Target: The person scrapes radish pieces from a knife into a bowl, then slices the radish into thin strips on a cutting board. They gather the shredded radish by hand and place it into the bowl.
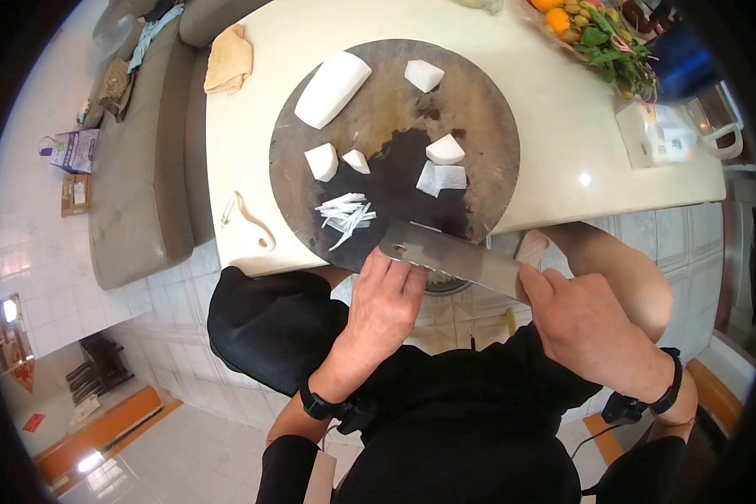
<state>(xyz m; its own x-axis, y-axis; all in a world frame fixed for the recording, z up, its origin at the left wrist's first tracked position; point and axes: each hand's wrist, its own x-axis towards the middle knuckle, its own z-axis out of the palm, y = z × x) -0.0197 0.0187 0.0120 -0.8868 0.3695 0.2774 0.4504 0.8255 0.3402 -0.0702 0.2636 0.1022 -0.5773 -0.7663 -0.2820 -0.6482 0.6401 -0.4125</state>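
My right hand point(584, 323) is closed round the handle of a cleaver point(470, 265), its broad blade pointing left over the near edge of a round wooden cutting board point(491, 109). My left hand point(385, 301) has its fingers curled together against the blade's far end; what they hold, if anything, is hidden. A thin white sliver shows along the blade's upper edge. Left of it lies a small pile of white strips point(344, 214). On the board are a large peeled white radish piece point(333, 88), several smaller chunks point(424, 76) and thin flat slices point(441, 178).
A peeler point(248, 223) lies left of the board, with a folded yellow cloth point(228, 59) behind it. Fruit and green leaves point(601, 46) sit at the back right, near a white jug point(714, 130). Part of a metal bowl point(449, 288) shows below the table edge.
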